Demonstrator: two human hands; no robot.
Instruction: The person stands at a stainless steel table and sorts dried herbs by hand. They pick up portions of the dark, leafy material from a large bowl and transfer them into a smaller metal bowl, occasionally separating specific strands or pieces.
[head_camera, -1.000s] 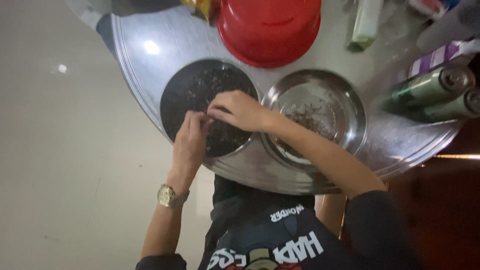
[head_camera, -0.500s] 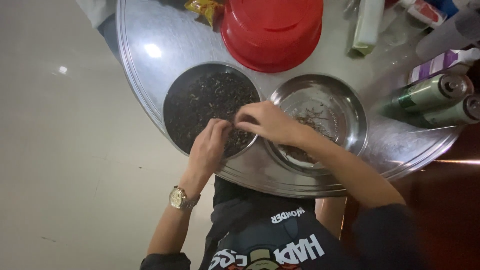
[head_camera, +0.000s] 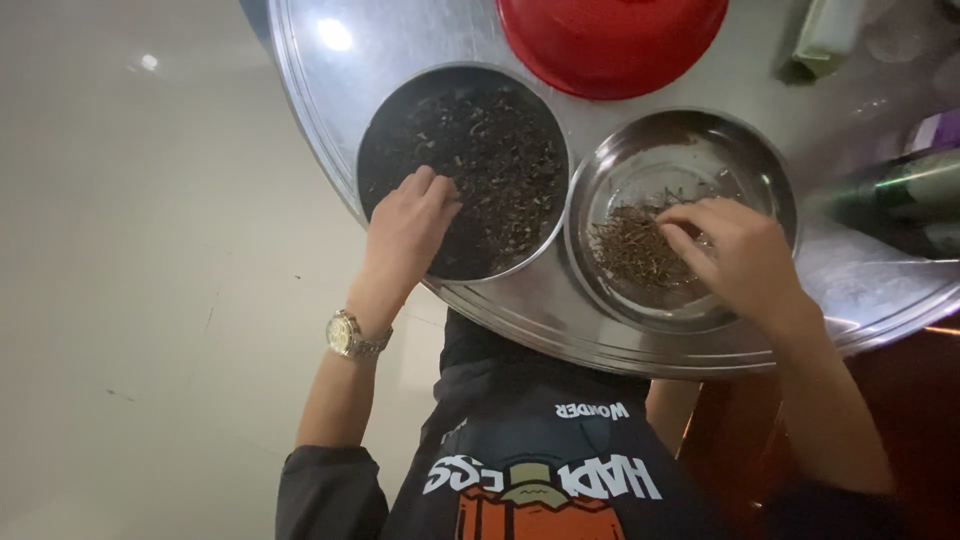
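1. My right hand (head_camera: 735, 255) has moved from the dark pan (head_camera: 465, 165), frame centre, to the steel bowl (head_camera: 680, 215) at right, fingers pinched over the sorted bits (head_camera: 632, 250).
2. My left hand (head_camera: 405, 230) stays in the dark pan, fingers curled on the loose leaves; grip unclear.

Left hand (head_camera: 408, 228) rests fingers in dark leaf pan (head_camera: 462, 170); right hand (head_camera: 735, 255) pinches over brown bits in steel bowl (head_camera: 680, 215). Both sit on round metal tray (head_camera: 560, 320), red bowl (head_camera: 610, 40) above.
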